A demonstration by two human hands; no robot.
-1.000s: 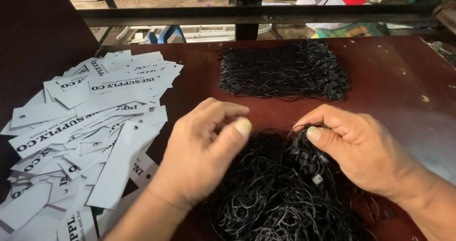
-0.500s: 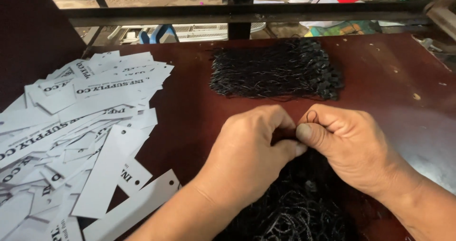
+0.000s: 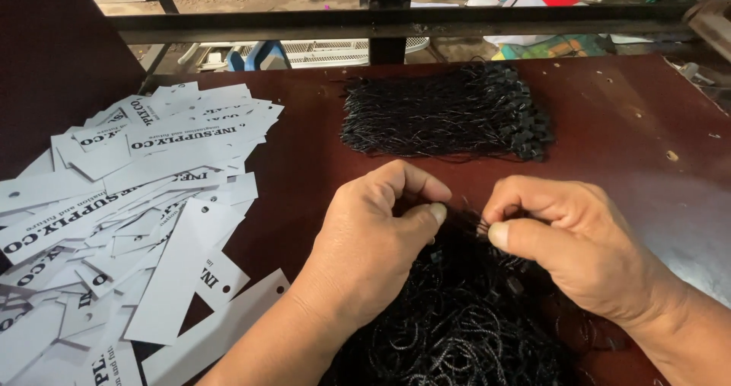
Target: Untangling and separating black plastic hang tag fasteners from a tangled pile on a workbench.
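Nearest to the person lies a loose tangle of black cords (image 3: 464,325), heaped on the dark red table (image 3: 647,135) right under both wrists. The left hand (image 3: 373,241) rests on the tangle's near-left side, thumb and forefinger pinched together on what looks like a strand or two at the top of the heap, though the strand itself is too thin to make out between the fingertips. The right hand (image 3: 571,241) sits on the tangle's right side, thumb pressed tight against the curled forefinger, nipping a small tuft of cords where they rise out of the pile. These cords look light, limp and springy, with small black plastic ends that would likely snag on one another, so a single one is best taken near its end piece and drawn out slowly rather than tugged from the middle. To the left of the tangle spreads a wide scatter of white paper tags (image 3: 129,226), overlapping and flat, each with a punched hole. Beyond the tangle lies a neat bundle of black cords (image 3: 442,112), laid straight with their ends together. Behind that runs a dark metal rail (image 3: 396,22).
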